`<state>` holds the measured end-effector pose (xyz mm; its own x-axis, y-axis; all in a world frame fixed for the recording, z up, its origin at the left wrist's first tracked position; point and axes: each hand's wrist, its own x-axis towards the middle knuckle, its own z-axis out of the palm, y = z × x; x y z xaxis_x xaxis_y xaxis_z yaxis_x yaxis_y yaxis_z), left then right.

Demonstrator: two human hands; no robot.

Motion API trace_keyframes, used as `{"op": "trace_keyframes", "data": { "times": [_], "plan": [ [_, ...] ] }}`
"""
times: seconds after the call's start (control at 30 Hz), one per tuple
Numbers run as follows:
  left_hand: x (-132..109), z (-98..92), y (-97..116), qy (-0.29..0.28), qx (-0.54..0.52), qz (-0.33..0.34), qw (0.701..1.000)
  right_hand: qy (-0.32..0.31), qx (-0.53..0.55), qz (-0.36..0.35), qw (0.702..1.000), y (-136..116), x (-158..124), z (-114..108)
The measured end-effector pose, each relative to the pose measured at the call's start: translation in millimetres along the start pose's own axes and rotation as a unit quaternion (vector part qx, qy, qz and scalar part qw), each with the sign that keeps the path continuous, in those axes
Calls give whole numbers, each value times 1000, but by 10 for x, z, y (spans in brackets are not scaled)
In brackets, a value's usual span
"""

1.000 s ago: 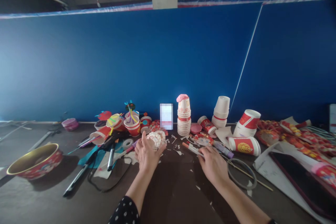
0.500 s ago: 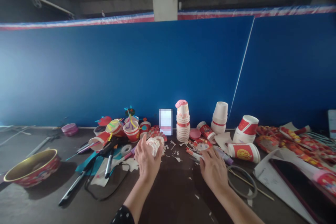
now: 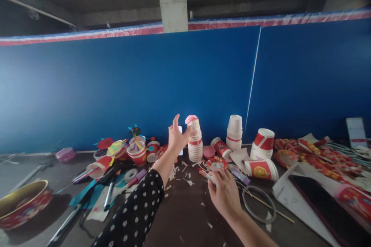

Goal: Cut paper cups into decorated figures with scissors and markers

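Observation:
My left hand [image 3: 177, 139] reaches forward with its thumb and fingers spread. It is beside the tall stack of upturned paper cups [image 3: 195, 148], whose top carries a pink soft-looking lump [image 3: 190, 119]. The thumb overlaps the upper cup in view; whether it touches cannot be told. My right hand [image 3: 225, 193] rests low over the table, fingers bent, thumb apart. It is at the end of a white and red marker-like stick [image 3: 206, 175], with no clear grip on it. A red patterned paper piece [image 3: 217, 163] lies just beyond its fingers.
Decorated paper cups [image 3: 136, 153], pens and tape [image 3: 131, 175] lie to the left, with a red and gold bowl [image 3: 26, 210]. On the right are more cups [image 3: 261, 170], a grey ring [image 3: 259, 204] and a dark phone [image 3: 324, 204]. Paper scraps dot the table.
My left hand has moved forward and up from the white crumpled paper to the cup stack. My right hand has shifted slightly nearer the marker-like stick. The view has turned a little right.

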<state>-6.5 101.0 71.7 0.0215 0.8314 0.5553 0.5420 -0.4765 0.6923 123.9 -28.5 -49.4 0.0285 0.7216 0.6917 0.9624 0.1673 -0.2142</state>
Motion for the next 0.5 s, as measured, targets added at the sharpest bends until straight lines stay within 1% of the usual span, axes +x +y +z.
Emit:
{"op": "trace_keyframes", "data": {
  "times": [0.13, 0.27, 0.37, 0.5],
  "plan": [
    [244, 95, 82, -35, -31, -26, 999, 2, 24, 3, 1000, -9, 9, -22],
    [345, 197, 112, -58, -40, -19, 997, 5, 51, 8, 999, -15, 11, -25],
    [385, 251, 114, -53, -38, -2, 998, 2, 61, 17, 998, -13, 12, -21],
    [426, 275, 108, -34, -38, 1, 999, -11, 68, 21, 997, 1, 10, -13]
  ]
}}
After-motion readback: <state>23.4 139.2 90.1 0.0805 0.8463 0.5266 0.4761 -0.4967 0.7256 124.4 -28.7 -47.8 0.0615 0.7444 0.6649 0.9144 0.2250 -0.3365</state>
